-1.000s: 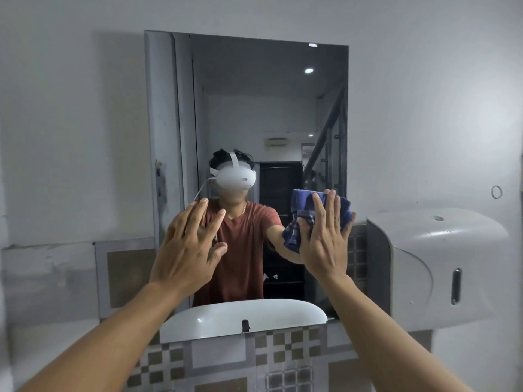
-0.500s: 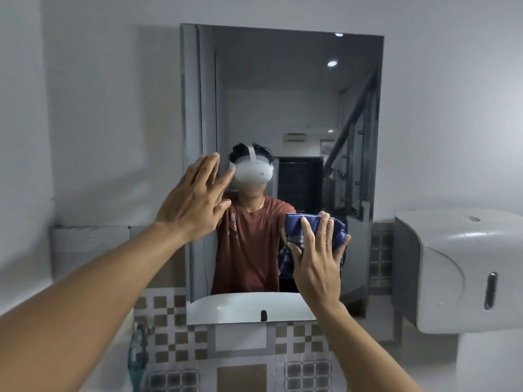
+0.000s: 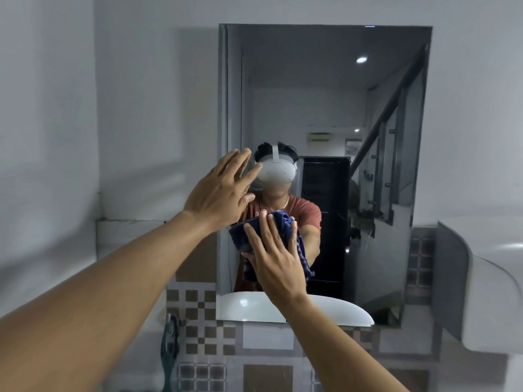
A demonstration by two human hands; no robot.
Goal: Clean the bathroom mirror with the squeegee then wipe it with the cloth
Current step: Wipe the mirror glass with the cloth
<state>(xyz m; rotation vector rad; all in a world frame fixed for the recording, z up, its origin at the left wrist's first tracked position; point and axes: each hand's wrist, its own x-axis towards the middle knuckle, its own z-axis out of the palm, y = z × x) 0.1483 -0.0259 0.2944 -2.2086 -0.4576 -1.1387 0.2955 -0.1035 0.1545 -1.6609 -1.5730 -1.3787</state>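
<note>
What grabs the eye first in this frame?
The two bare arms reaching in from below: the right hand presses a dark blue cloth flat against the lower middle of the wall mirror, while the left hand is spread open at the mirror's left edge, holding nothing. Next, a white dispenser bulges from the wall at far right.

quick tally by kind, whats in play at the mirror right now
hands: 2, left hand and right hand
cloth: 1, blue cloth
mirror: 1, mirror
dispenser: 1, white dispenser
total: 5
</note>
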